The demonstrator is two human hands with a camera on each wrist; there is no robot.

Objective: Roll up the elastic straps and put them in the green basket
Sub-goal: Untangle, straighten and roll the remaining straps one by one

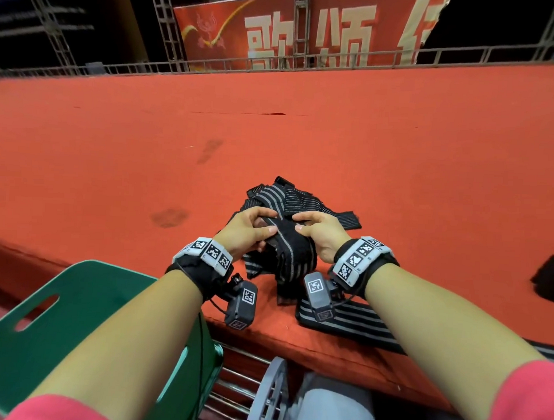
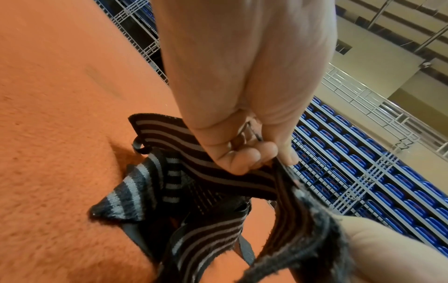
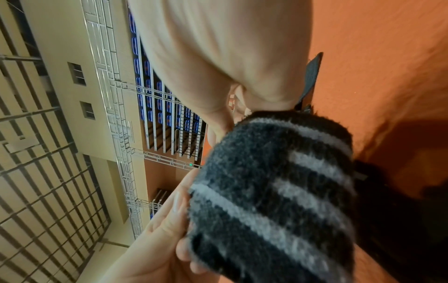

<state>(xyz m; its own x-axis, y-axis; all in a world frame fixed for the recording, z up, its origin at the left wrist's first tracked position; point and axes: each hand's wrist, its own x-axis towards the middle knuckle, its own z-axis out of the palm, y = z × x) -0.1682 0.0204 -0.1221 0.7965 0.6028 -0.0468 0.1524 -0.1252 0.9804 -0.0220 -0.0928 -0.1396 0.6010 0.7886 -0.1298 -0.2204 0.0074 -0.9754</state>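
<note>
A black elastic strap with grey stripes [image 1: 291, 251] is held up between both hands over a loose pile of more straps [image 1: 276, 195] on the red carpet. My left hand [image 1: 252, 229] pinches its left side with curled fingers, which the left wrist view shows as fingers [image 2: 244, 159] curled on the strap [image 2: 218, 172]. My right hand [image 1: 316, 232] pinches the right side; in the right wrist view the strap [image 3: 278, 191] fills the near field. Another strap [image 1: 353, 324] lies flat near the carpet's front edge. The green basket [image 1: 84, 300] stands at lower left, below the edge.
The red carpeted platform [image 1: 304, 141] stretches far ahead. A dark object [image 1: 552, 279] lies at the right edge. A grey round frame [image 1: 270, 397] and metal bars sit below the platform edge by my knees. A red banner [image 1: 277, 29] and trusses stand at the back.
</note>
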